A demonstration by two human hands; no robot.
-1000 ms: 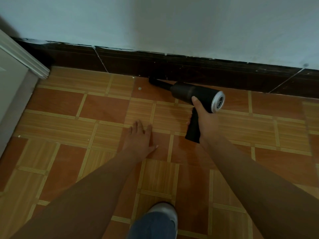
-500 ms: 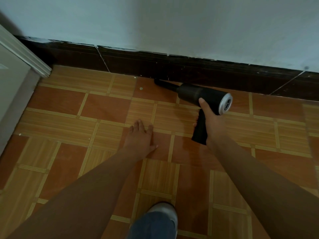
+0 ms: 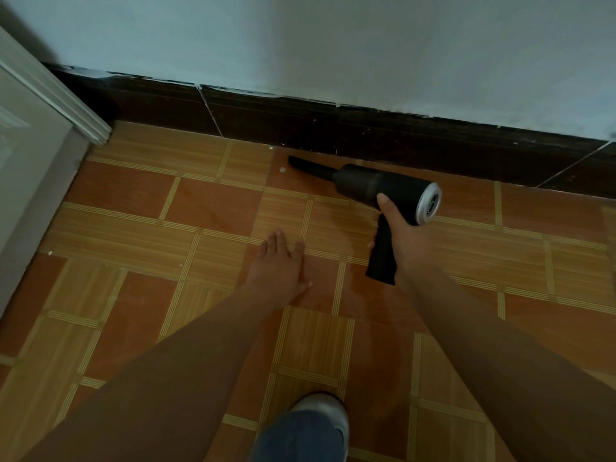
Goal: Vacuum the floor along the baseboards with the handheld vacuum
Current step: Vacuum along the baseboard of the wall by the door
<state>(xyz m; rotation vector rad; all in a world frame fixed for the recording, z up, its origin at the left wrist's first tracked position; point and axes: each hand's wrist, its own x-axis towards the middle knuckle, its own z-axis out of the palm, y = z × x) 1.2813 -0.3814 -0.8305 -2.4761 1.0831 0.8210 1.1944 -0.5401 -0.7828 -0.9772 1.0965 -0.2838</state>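
The handheld vacuum (image 3: 383,186) is matte black, built like a pistol: a fat cylindrical barrel lying nearly level, a straight black grip dropping from its underside, and a slim, tapering crevice nozzle (image 3: 308,167) running out from the front towards the left. The rear end of the barrel is capped with a pale silver-white disc showing a darker vented centre. The nozzle tip sits low over the floor, just beside the foot of the baseboard (image 3: 366,135), with the barrel roughly parallel to it.

The right hand (image 3: 401,235) is wrapped around the grip, thumb stretched up along the side of the barrel. The left hand (image 3: 280,268) lies flat on the floor (image 3: 213,208), palm down, fingers close together and pointing towards the wall, holding nothing.

The floor is glossy tile printed in terracotta squares and pale wood-grain panels, divided by thin striped yellow bands. A small pale speck (image 3: 282,169) lies on a terracotta square near the nozzle tip, to its left. The baseboard is dark, almost black glazed tile with light joints and flecks of paint along its top edge; above it the wall (image 3: 333,45) is smooth and pale bluish-white. At the left stands a pale moulded door frame (image 3: 56,91). At the bottom edge, a light grey shoe toe (image 3: 320,408) shows beneath a blue denim leg (image 3: 296,438).
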